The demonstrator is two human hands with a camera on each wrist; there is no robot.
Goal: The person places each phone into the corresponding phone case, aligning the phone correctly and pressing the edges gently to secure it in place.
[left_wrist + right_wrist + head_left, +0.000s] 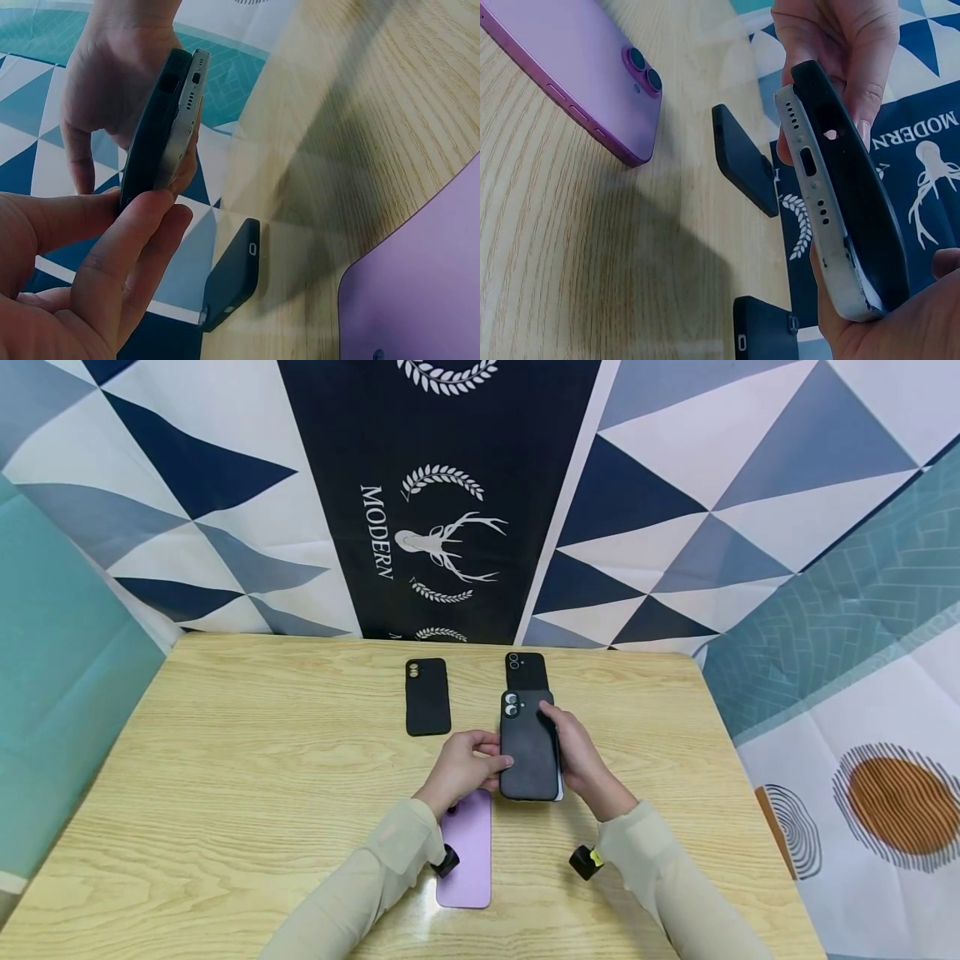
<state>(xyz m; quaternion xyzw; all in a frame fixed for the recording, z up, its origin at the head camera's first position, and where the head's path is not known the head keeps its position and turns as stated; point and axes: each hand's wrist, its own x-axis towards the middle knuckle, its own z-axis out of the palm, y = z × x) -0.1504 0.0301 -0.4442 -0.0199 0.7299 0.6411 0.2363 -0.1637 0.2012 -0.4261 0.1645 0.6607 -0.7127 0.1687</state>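
A black phone case (527, 752) with two camera openings is held above the table, back up. A white phone (817, 202) lies against its inner side; along the bottom edge, phone and case stand slightly apart, with the charging port and speaker holes showing. My left hand (465, 764) pinches both at the left edge near the lower corner, thumb on the case's back and fingers beneath. Around the right side my right hand (579, 756) grips them, its thumb near the upper corner. A purple phone (474, 860) lies back up on the table, partly under my left wrist.
Two more black phone cases lie toward the back of the wooden table (247, 760): a left case (427, 697), and a right case (527, 672) partly covered in the head view by the held one. Behind the table stands a patterned backdrop (450, 510).
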